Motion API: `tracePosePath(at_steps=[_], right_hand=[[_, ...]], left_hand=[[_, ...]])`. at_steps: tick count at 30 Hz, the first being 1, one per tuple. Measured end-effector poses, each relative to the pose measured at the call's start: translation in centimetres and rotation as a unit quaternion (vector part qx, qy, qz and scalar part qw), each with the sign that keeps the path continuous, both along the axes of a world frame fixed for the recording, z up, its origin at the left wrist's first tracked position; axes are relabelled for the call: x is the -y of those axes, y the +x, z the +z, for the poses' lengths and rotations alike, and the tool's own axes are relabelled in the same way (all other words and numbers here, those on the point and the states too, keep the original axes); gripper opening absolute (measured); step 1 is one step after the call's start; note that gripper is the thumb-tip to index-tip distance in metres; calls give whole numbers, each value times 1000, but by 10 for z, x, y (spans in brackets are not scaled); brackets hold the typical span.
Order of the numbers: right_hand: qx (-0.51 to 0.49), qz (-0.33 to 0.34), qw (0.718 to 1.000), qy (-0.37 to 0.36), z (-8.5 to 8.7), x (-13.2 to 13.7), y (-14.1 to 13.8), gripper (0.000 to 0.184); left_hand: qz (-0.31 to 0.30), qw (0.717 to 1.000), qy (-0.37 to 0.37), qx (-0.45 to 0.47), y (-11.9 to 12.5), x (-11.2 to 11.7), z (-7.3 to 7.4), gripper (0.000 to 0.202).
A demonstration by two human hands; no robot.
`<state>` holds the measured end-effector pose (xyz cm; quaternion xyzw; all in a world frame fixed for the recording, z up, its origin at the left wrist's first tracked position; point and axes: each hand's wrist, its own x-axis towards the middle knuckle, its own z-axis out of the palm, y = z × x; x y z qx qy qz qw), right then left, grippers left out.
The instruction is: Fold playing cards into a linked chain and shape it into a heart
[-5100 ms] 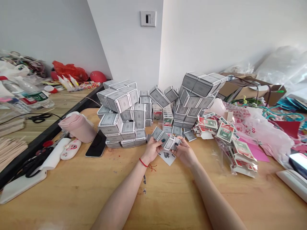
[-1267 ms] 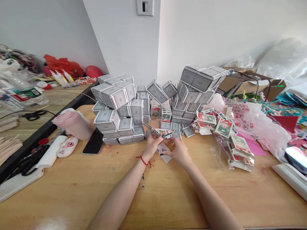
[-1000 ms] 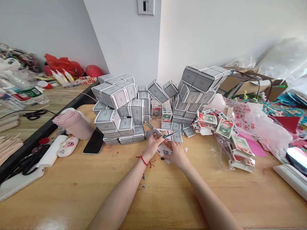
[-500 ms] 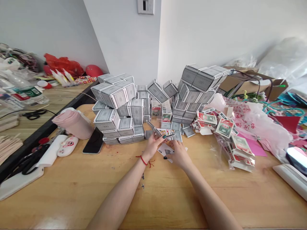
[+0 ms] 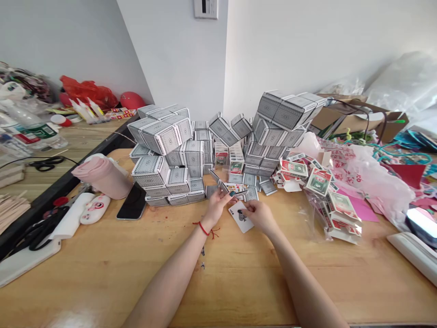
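My left hand point(image 5: 215, 208), with a red string at the wrist, is closed on a small fan of playing cards point(image 5: 228, 186) held just above the wooden table point(image 5: 239, 282). My right hand point(image 5: 262, 214) is closed on one face-up card, an ace of spades point(image 5: 241, 217), pinching its top edge right beside the fan. Behind both hands rises a heap of grey-patterned card boxes point(image 5: 170, 157).
Red-and-green flat card cartons point(image 5: 321, 182) in clear plastic lie to the right, with pink bags point(image 5: 375, 182) beyond. A black phone point(image 5: 131, 207), a pink roll point(image 5: 102, 175) and scissors point(image 5: 41, 232) lie on the left. A white device point(image 5: 413, 255) sits at the right edge.
The fan in my left hand has tipped flatter and tighter. My right hand has lifted off the ace of spades it was covering and now pinches it, with the card's face showing.
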<state>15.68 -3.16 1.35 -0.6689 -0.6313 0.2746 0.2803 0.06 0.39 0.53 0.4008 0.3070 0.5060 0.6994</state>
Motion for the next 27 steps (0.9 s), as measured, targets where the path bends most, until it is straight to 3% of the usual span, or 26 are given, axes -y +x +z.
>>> tracePosePath(at_steps=[5,10,18,23,27], right_hand=[[-169,-89,982,-2,5,-5,21,24],[-312,-154,938,-1,4,-8,30,34],[-526,-122,841,10,12,-11,36,39],[-527,-91,845,12,9,-12,38,27],[-494,-73,865,49,7,-12,39,45]], left_hand=[[11,1000,0,11,0,-1,-2,36],[20,1000,-6,6,-2,-2,-1,34],[2,1000,-14,22,-2,-1,1,35],[6,999,-16,32,-3,-1,-1,34],[16,998,-27,46,-3,-2,-3,32]])
